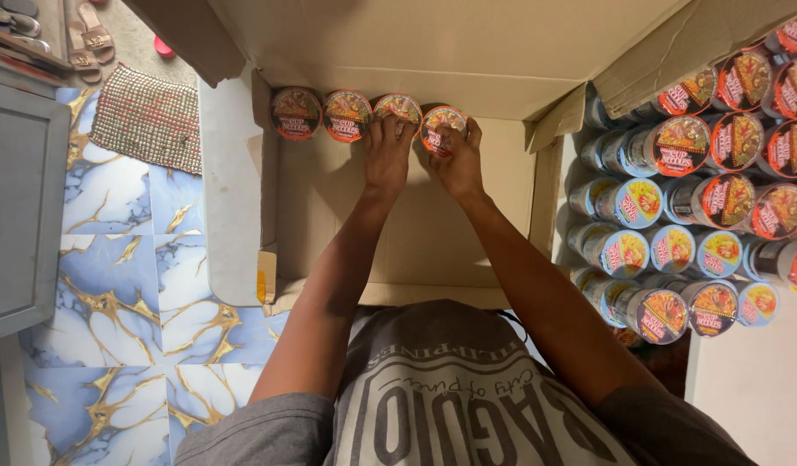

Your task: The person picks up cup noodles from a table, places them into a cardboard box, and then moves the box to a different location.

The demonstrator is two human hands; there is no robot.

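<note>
An open cardboard box [415, 233] lies in front of me with a row of noodle cups along its far wall. My left hand [388, 160] rests its fingers on the third cup [398, 107] of the row. My right hand [457, 160] grips the fourth cup [440, 128], the rightmost one, holding it slightly in front of the row. Two more cups [296, 112] [346, 115] stand to the left, untouched.
A stack of many noodle cups [700, 198] with red and blue lids lies right of the box. The box flaps [230, 198] stand open. A woven mat [148, 116] and sandals [92, 39] lie on the marble-patterned floor [131, 285] at left.
</note>
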